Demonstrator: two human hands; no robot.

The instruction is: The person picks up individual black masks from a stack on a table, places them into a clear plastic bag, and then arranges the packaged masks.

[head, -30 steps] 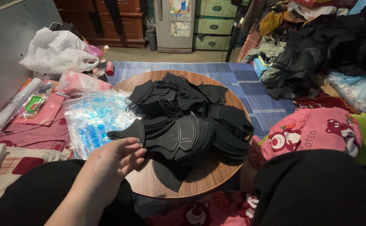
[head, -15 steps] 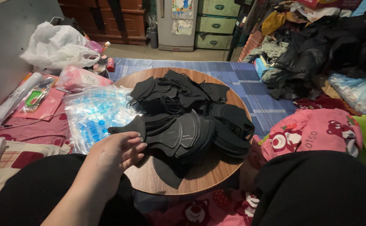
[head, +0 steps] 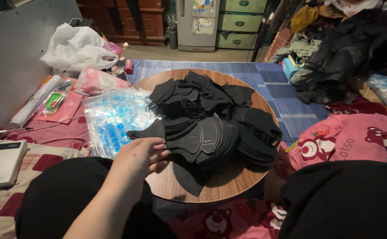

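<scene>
Left hand (head: 140, 157), fingers loosely together, touches fanned black masks (head: 202, 139) at round table (head: 229, 186) near-left edge, fan running left-right.

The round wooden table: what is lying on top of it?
A heap of black face masks covers most of the round wooden table. The left hand touches the nearest mask; the tabletop beneath is hidden.

Mask pile (head: 211, 119) on round table (head: 229, 186). Left hand (head: 138, 155) at table's near-left edge, fingertips touching nearest mask. Plastic bags (head: 111, 117) left of table. Power bank (head: 3, 163) far left. Fridge (head: 197, 20) behind.
</scene>
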